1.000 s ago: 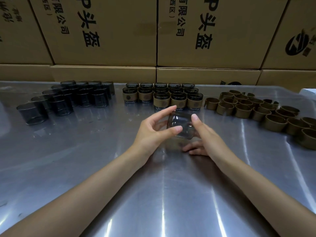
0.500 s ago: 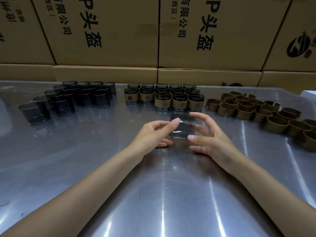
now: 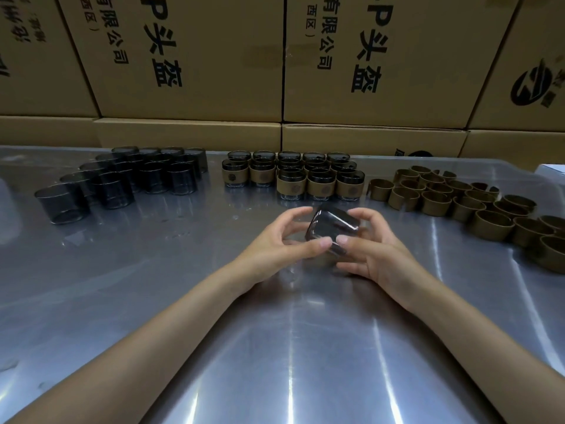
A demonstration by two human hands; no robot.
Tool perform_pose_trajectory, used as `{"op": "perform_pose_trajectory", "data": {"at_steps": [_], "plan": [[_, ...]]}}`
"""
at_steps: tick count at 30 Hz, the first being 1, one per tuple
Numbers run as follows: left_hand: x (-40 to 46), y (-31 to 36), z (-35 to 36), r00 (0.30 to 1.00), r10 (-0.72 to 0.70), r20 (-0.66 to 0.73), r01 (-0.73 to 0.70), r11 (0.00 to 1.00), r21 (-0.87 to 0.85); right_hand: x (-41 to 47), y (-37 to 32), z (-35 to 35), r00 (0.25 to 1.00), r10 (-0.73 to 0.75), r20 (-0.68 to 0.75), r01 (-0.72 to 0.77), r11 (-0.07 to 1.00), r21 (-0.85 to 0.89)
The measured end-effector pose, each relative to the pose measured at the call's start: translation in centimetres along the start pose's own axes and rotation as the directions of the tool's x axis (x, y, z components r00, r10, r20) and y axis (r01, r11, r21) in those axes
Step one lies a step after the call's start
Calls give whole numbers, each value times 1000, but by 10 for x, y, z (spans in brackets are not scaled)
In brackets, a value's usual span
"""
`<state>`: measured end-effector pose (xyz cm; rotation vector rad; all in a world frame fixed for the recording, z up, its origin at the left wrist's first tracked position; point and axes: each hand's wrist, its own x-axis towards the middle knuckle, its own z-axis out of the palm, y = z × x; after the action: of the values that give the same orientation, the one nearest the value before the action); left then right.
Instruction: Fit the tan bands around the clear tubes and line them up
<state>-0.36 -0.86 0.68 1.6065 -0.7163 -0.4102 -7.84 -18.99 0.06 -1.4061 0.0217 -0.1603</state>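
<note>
Left hand [image 3: 276, 244] and right hand [image 3: 377, 250] are both gripping one tilted clear tube [image 3: 331, 229]; three banded tubes [image 3: 321, 185] are lining the near row.

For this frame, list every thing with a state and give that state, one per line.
Held tube: unbanded, tilted, gripped by both hands above the table.
Left hand: grips the tube.
Right hand: grips the tube.
Bare tubes: upright, unbanded, grouped.
Banded tubes: upright, in rows.
Loose bands: unfitted, grouped.
</note>
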Motion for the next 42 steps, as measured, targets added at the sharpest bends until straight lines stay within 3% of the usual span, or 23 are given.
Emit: {"op": "perform_pose_trajectory", "data": {"at_steps": [5,10,13,17,22,27,30,33,35,37,38,42], "plan": [[3,-5,14,987,-1,-161,14,997,76,1,6,-1,998,-68,0,68,998,5],[1,-6,13,952,151,-265,-138,988,67,-1,11,14,965,-257,-53,215,890,-401],[-1,-5,14,951,217,-220,-183,969,164,-4,13,22,945,-328,-19,260,783,-565],[1,-8,14,972,202,-120,-176,965,196,-6,13,22,937,-348,-18,226,647,-729],[2,-11,15,986,155,-55,-141,969,205,-7,11,22,937,-348,-18,195,566,-801],[4,-13,14,991,114,-72,-94,968,232,-5,9,19,961,-276,7,188,637,-747],[5,-13,13,993,91,-80,-75,979,188,-3,-1,10,990,-137,17,118,780,-614],[5,-12,11,995,76,-71,-64,986,155,0,-13,-9,987,-67,-144,43,986,-164],[5,-13,10,996,65,-57,-55,986,160,3,-17,-32,913,-89,-398,51,993,-106],[6,-14,9,996,63,-56,-54,986,158,5,-16,-55,765,-180,-619,-35,947,-319],[6,-15,8,996,62,-56,-52,985,163,6,-14,-64,714,-245,-656,-107,888,-448],[8,-15,8,996,61,-59,-48,980,195,13,-11,-87,674,-374,-637,-379,564,-733]]}}
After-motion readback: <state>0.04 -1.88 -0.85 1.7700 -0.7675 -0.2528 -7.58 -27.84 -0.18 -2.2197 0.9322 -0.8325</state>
